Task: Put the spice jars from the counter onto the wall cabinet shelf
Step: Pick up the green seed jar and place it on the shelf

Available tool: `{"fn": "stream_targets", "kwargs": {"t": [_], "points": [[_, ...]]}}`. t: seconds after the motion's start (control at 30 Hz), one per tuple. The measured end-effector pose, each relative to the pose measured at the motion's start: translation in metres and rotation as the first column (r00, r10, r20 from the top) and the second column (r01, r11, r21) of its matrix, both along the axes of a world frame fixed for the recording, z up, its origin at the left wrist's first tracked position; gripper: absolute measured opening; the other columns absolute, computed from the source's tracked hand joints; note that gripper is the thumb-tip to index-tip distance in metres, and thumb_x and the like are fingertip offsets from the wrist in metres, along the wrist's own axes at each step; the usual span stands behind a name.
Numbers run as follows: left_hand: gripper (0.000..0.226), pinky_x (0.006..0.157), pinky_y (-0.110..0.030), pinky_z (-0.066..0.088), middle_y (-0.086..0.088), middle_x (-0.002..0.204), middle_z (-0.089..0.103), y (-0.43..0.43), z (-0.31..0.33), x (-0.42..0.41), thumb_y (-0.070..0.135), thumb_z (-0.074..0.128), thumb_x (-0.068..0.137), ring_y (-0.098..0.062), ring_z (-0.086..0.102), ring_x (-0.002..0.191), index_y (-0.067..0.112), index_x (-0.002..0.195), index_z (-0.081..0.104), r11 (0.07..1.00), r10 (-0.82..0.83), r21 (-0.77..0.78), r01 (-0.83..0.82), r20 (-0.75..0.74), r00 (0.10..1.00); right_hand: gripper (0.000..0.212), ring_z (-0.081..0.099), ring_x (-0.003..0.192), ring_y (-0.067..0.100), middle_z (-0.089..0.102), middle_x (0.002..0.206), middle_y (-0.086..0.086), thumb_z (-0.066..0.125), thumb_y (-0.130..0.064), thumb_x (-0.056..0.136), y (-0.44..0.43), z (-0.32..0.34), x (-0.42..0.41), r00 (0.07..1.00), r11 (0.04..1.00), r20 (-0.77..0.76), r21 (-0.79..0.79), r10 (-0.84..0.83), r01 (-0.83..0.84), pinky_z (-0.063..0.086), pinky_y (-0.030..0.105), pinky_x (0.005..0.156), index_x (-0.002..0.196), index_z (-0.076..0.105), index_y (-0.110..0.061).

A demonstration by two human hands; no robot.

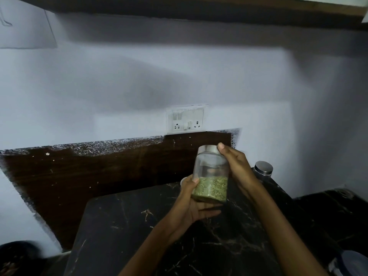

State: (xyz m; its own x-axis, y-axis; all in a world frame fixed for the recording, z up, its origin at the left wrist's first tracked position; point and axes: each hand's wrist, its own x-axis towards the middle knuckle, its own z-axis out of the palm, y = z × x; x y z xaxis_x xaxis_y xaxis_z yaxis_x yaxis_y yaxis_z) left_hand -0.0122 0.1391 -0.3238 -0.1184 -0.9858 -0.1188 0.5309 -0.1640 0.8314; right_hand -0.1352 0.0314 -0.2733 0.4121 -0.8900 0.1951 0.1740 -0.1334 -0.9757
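Spice jar (211,176): clear glass, silver metal lid, lower third filled with green seeds. Held in both hands above the counter, near its back edge, nearly upright, not on the shelf.

Far left: dark wood-grain backsplash panel (79,176) on the white wall, its top edge rough and speckled with paint.

Lower centre: black marble counter (139,226) with pale veins.

Top, full width: dark underside of the wall cabinet (179,10). Shelf interior not in view.

Centre wall: white switch-and-socket plate (186,120), just above the backsplash and above the jar.

Left hand (191,204): palm up under the jar's base, fingers reaching beneath it, thumb pressed against the glass at seed level. It cradles the jar from below.

A small white rim (183,181) shows just behind the left thumb; what it is, cannot tell.

Right hand (237,166): wrapped round the jar's upper right side, one fingertip on the lid's edge. It grips the jar near the top.

Right of that hand: second jar (262,170) with a silver lid, standing on the counter by the wall; contents hidden.

Bottom right corner: pale bluish rounded object (352,261), blurred, unidentified.
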Motion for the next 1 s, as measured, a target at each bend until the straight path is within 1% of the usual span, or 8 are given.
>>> {"fn": "stream_targets", "kwargs": {"t": [0.2, 0.3, 0.4, 0.53, 0.67, 0.73, 0.83, 1.0], "points": [[0.066, 0.068, -0.038, 0.057, -0.019, 0.126, 0.055, 0.000, 0.007, -0.010, 0.040, 0.066, 0.074, -0.037, 0.067, 0.098, 0.031, 0.131, 0.033, 0.987, 0.155, -0.022, -0.157, -0.085, 0.984, 0.030, 0.056, 0.076, 0.019, 0.058, 0.081, 0.012, 0.054, -0.042, 0.082, 0.004, 0.016, 0.007, 0.990, 0.976, -0.106, -0.210, -0.088, 0.064, 0.046, 0.027, 0.070, 0.079, 0.066, -0.014], [0.071, 0.064, -0.033, 0.057, -0.019, 0.119, 0.063, 0.004, 0.014, -0.009, 0.050, 0.064, 0.075, -0.034, 0.068, 0.096, 0.020, 0.134, 0.036, 0.996, 0.094, 0.008, -0.094, -0.184, 0.978, 0.030, 0.066, 0.080, 0.007, 0.071, 0.085, -0.003, 0.051, -0.047, 0.082, 0.004, 0.020, 0.004, 0.996, 0.990, -0.090, -0.140, 0.016, -0.029, 0.052, 0.019, 0.071, 0.087, 0.071, -0.024], [0.080, 0.061, -0.032, 0.057, -0.015, 0.111, 0.068, 0.009, 0.019, -0.007, 0.056, 0.062, 0.065, -0.031, 0.068, 0.099, 0.018, 0.132, 0.041, 1.000, -0.030, -0.003, 0.030, -0.236, 0.971, 0.043, 0.063, 0.097, 0.026, 0.067, 0.108, 0.017, 0.056, -0.043, 0.079, 0.005, 0.024, -0.001, 0.992, 0.993, 0.052, -0.036, 0.112, -0.110, 0.050, 0.038, 0.087, 0.105, 0.068, -0.011], [0.078, 0.061, -0.033, 0.058, -0.016, 0.126, 0.060, 0.014, 0.024, -0.015, 0.064, 0.054, 0.074, -0.032, 0.063, 0.109, 0.022, 0.137, 0.035, 0.999, -0.029, -0.028, 0.024, -0.201, 0.979, 0.033, 0.067, 0.089, 0.018, 0.072, 0.096, 0.007, 0.059, -0.041, 0.078, 0.011, 0.033, -0.001, 0.999, 0.988, 0.018, -0.148, 0.050, -0.047, 0.052, 0.029, 0.079, 0.095, 0.072, -0.016], [0.075, 0.058, -0.029, 0.057, -0.013, 0.118, 0.063, 0.016, 0.027, -0.021, 0.060, 0.053, 0.075, -0.024, 0.070, 0.092, 0.020, 0.136, 0.038, 0.999, 0.033, 0.016, -0.030, -0.216, 0.976, 0.027, 0.067, 0.082, 0.003, 0.072, 0.085, -0.007, 0.056, -0.044, 0.077, 0.014, 0.039, 0.001, 0.998, 0.966, -0.065, -0.259, -0.011, -0.006, 0.051, 0.014, 0.072, 0.087, 0.071, -0.023], [0.070, 0.057, -0.027, 0.057, -0.009, 0.102, 0.068, 0.020, 0.031, -0.017, 0.064, 0.047, 0.075, -0.018, 0.070, 0.080, 0.017, 0.128, 0.051, 0.999, -0.028, 0.025, 0.036, -0.288, 0.957, 0.030, 0.068, 0.083, 0.004, 0.073, 0.086, -0.006, 0.051, -0.046, 0.083, 0.014, 0.042, -0.002, 0.994, 0.969, -0.084, -0.232, 0.063, -0.081, 0.052, 0.014, 0.072, 0.087, 0.073, -0.025], [0.075, 0.058, -0.029, 0.058, -0.010, 0.103, 0.066, 0.026, 0.035, -0.015, 0.070, 0.042, 0.077, -0.018, 0.068, 0.078, 0.014, 0.124, 0.057, 0.990, -0.131, 0.006, 0.144, -0.385, 0.914, 0.029, 0.068, 0.091, 0.012, 0.074, 0.095, 0.000, 0.051, -0.033, 0.086, 0.013, 0.048, -0.008, 0.983, 0.973, 0.018, -0.145, 0.182, -0.178, 0.055, 0.021, 0.074, 0.095, 0.074, -0.020], [0.077, 0.060, -0.030, 0.057, -0.008, 0.099, 0.070, 0.025, 0.039, -0.019, 0.071, 0.041, 0.073, -0.021, 0.069, 0.087, 0.016, 0.126, 0.053, 0.998, -0.046, 0.023, 0.056, -0.311, 0.949, 0.025, 0.069, 0.088, 0.011, 0.075, 0.093, -0.003, 0.057, -0.033, 0.084, 0.023, 0.058, -0.002, 0.994, 0.961, -0.026, -0.256, 0.106, -0.109, 0.052, 0.017, 0.073, 0.098, 0.072, -0.018]]}}
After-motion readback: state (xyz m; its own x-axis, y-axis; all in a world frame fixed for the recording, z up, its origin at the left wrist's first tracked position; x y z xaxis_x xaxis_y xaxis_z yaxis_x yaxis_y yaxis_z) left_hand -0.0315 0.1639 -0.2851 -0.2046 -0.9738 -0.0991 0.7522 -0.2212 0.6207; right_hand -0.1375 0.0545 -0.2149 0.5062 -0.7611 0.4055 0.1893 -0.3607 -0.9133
